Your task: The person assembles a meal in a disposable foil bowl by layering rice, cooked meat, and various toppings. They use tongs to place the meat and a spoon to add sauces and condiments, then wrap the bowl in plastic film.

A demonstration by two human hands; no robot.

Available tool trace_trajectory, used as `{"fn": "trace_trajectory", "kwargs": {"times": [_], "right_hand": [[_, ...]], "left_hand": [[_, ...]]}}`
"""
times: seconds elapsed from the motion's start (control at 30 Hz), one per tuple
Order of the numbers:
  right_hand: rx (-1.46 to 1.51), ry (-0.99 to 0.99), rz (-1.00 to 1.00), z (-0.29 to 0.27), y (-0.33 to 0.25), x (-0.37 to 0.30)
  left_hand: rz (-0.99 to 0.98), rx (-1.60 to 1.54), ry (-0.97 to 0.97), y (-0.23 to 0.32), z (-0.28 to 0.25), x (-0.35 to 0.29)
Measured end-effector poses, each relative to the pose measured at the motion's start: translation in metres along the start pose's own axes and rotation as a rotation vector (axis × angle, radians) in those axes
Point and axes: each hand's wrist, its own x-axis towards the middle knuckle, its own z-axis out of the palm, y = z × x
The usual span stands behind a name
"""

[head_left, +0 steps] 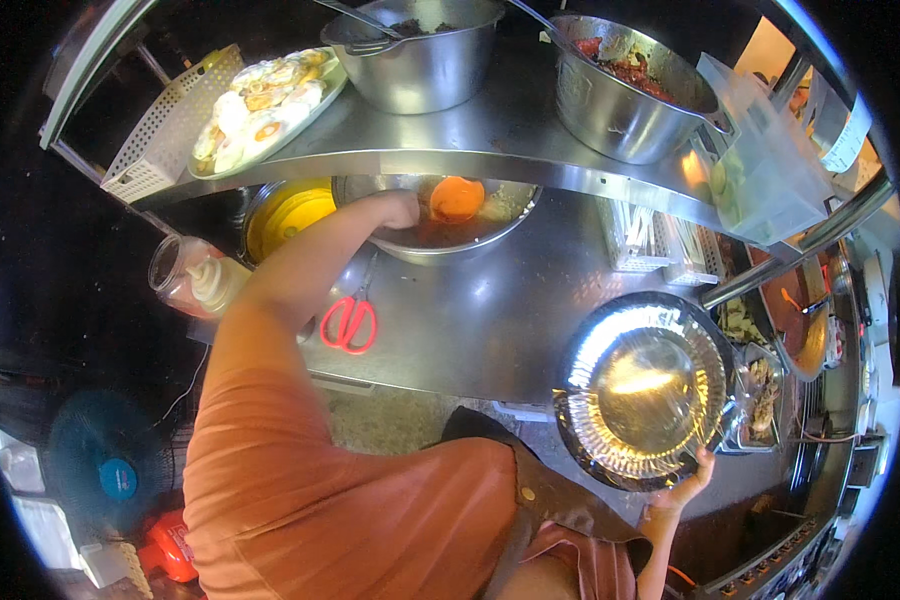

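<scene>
Under the shelf, my left hand (398,209) reaches into a wide steel bowl (440,254). Its fingers are closed by an orange round-headed ladle (457,199), whose handle is mostly hidden by the hand. Pale food (508,203) shows at the bowl's right side. Out to the right, my right hand (686,488) grips the near edge of a shiny round plate (642,390) with a fluted rim and clear plastic film over it. Below my left forearm lie red-handled scissors (349,324) on the steel counter (470,330).
On the shelf (410,160) stand a platter of fried eggs (260,115), two steel pots (420,70) (620,110) and a clear plastic bin (760,150). Below are a yellow-filled bowl (288,215), a squeeze bottle (215,282) and white baskets (633,238). A fan (110,470) is at lower left.
</scene>
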Motion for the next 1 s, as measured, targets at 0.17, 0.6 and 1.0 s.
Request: {"fn": "trace_trajectory", "kwargs": {"times": [0.17,0.6,1.0], "right_hand": [[-0.012,-0.064,0.068,0.031,0.031,0.021],[0.147,-0.296,0.400,0.104,0.052,0.021],[0.203,-0.357,0.422,0.046,0.028,0.016]], "left_hand": [[-0.518,-0.911,0.156,0.050,-0.027,-0.002],[-0.536,-0.609,0.264,0.094,0.082,0.095],[-0.555,-0.137,0.328,0.109,0.021,-0.110]]}}
